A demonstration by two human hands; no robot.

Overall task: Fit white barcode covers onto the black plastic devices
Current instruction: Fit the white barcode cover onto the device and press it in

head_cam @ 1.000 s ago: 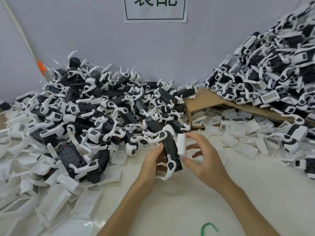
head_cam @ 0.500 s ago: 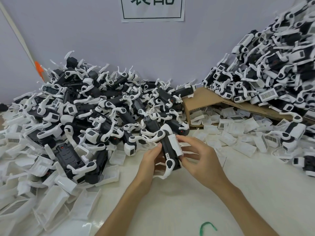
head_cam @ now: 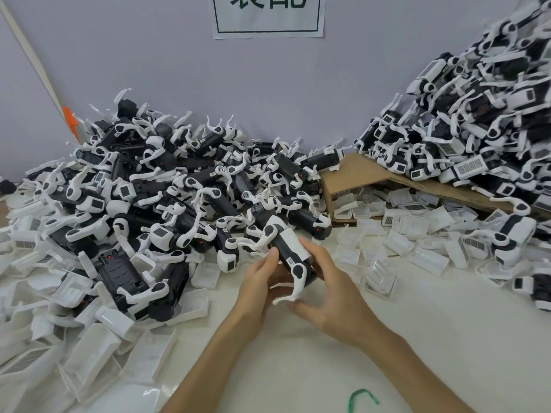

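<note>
The black device point(head_cam: 299, 268) in hand sits just above the surface point(head_cam: 417, 338), at the near edge of the big left heap, tilted with its far end up. A white cover point(head_cam: 293, 241) lies along its upper right flank. It looks seated or nearly so, though whether it has clicked home cannot be told. The left grip point(head_cam: 259, 281) clasps the device from the left, thumb against its side. The right grip point(head_cam: 331, 290) wraps it from the right, forefinger pressing on the cover and thumb tucked beneath near a curved white arm. A small white label point(head_cam: 290, 260) on the black body carries print too fine to read. This unit appears to be at its final press. Much is left: the left pile point(head_cam: 149, 198) is mostly devices with bare black bodies. The tall pile at right point(head_cam: 477, 129) shows many white covers with barcode stickers point(head_cam: 469, 166) and is probably the finished stock. Loose covers point(head_cam: 417, 228) spill from an overturned cardboard box point(head_cam: 366, 171) between the piles, some showing barcodes whose digits are illegible. White trays point(head_cam: 95, 362) litter the near left. A paper sign point(head_cam: 268, 16) on the far wall bears dark characters cut off by the top edge, so it cannot be read whole. A green loop point(head_cam: 362, 396) lies nearest.
</note>
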